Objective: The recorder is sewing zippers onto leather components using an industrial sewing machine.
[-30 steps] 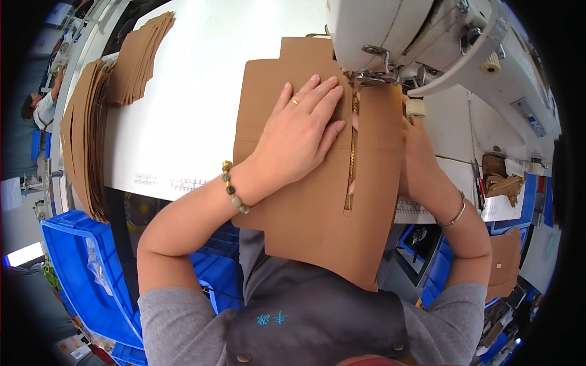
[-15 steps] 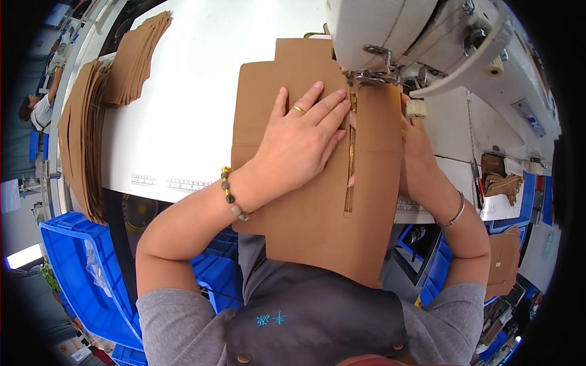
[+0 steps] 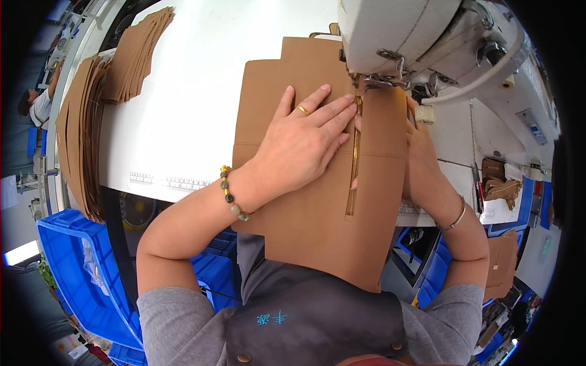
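My left hand (image 3: pixel 302 143) lies open, fingers flat, on a brown panel (image 3: pixel 305 219), its fingertips beside a slot holding a gold zip (image 3: pixel 356 152). My right hand (image 3: pixel 418 146) is at the panel's right edge, fingers closed round it and partly hidden underneath. The panel's far part lies under the head of a white sewing machine (image 3: pixel 403 36), with the zip's upper end just below the metal foot and needle area (image 3: pixel 360 79); the needle itself is too small to make out. The panel's near part overhangs the table edge above my apron.
Stacks of brown pieces (image 3: pixel 79 134) lie on the white table (image 3: pixel 152 152) at left. Blue crates (image 3: pixel 79 256) stand below. At right are small brown scraps (image 3: pixel 503 189) and another brown panel (image 3: pixel 497 262). A co-worker (image 3: pixel 39 107) works at far left.
My left hand has shifted slightly toward me and right, its fingertips closer to the zip. The machine and panel appear a little farther right in the picture. My right hand stays at the edge.
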### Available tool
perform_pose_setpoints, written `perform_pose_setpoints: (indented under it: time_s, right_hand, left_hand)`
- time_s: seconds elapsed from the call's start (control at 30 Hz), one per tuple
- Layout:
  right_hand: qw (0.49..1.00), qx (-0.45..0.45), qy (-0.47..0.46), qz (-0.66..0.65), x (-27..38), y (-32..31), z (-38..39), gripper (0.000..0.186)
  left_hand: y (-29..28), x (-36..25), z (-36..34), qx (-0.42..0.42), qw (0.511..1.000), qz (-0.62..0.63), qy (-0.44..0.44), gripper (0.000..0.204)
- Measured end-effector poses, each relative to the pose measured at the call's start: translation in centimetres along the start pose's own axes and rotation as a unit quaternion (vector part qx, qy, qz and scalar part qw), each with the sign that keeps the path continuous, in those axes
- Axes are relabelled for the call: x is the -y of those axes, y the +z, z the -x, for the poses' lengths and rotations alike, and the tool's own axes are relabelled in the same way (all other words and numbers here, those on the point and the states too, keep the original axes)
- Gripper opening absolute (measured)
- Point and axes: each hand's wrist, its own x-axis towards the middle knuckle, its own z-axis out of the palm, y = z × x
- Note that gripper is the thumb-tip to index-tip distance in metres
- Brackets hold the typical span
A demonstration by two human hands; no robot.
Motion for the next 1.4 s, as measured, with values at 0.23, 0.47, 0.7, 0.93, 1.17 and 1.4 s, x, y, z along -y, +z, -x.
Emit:
perform_pose_setpoints:
  time_s: [0.23,0.47,0.7,0.93,1.17,1.4]
  right_hand:
    - [0.999,0.04,0.006,0.009,0.1,-0.6,0.0,0.083]
    - [0.999,0.046,0.015,0.004,0.1,-0.6,-0.1,0.082]
    - [1.0,-0.013,-0.004,-0.01,0.1,-0.2,-0.1,0.075]
    - [1.0,0.017,0.014,-0.01,0.1,-0.3,0.0,0.068]
    - [0.995,0.006,0.047,-0.085,0.2,-0.2,0.0,0.057]
    - [0.999,-0.001,0.015,-0.034,0.1,-0.1,0.0,0.055]
  left_hand:
    - [0.0,0.0,-0.3,-0.009,1.0,-0.02,0.0,0.042]
    - [-0.1,0.1,-0.3,-0.016,0.999,-0.03,0.007,0.041]
    - [-0.2,0.6,-1.4,-0.005,1.0,-0.007,0.023,0.036]
    - [0.0,0.9,-1.5,-0.021,0.999,0.01,0.036,0.036]
    - [0.1,1.0,-1.1,-0.022,0.998,0.046,0.03,0.043]
    - [0.0,1.1,-1.2,-0.015,0.999,0.031,0.036,0.042]
